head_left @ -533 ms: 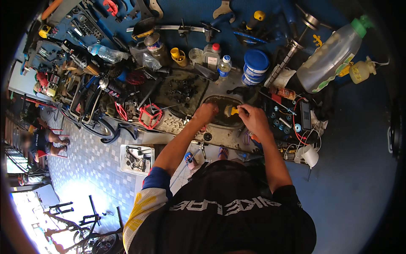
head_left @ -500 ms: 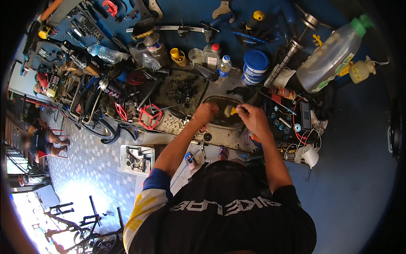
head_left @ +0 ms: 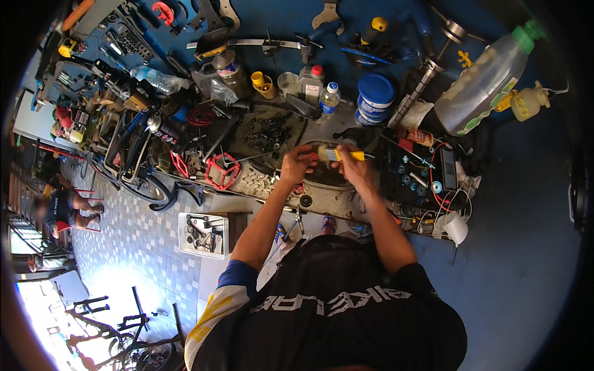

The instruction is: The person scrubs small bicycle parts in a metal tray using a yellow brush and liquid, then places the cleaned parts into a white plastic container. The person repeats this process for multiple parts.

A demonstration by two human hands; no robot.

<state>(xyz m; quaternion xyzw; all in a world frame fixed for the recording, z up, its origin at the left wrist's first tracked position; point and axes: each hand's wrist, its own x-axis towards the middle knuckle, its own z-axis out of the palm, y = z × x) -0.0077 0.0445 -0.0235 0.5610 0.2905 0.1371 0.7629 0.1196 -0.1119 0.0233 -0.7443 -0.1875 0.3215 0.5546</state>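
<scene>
Between finger and thumb, my left hand [head_left: 298, 164] pinches a small red part [head_left: 314, 157], too small to make out its kind. My right hand [head_left: 352, 170] grips a brush [head_left: 351, 155] by its yellow handle. Its pale bristles point left and lie close to the red part; whether they touch it I cannot tell. Both hands hover over an oblong pan [head_left: 328, 185] of murky liquid on the workbench. Left of the pan, a dark tray [head_left: 291, 127] carries many small black parts.
Red pedals [head_left: 222, 171] and a chain [head_left: 261, 181] lie left of the pan. Behind stand bottles [head_left: 329, 98] and a blue-lidded tub [head_left: 375, 99]. Small blue parts, cables and a white cup [head_left: 455, 229] are at right. A white basket of parts [head_left: 203, 235] sits below; a person [head_left: 65, 207] sits far left.
The brush has risen from the pan and swung round so its bristles face the red part. My left hand has turned, its fingers now showing more.
</scene>
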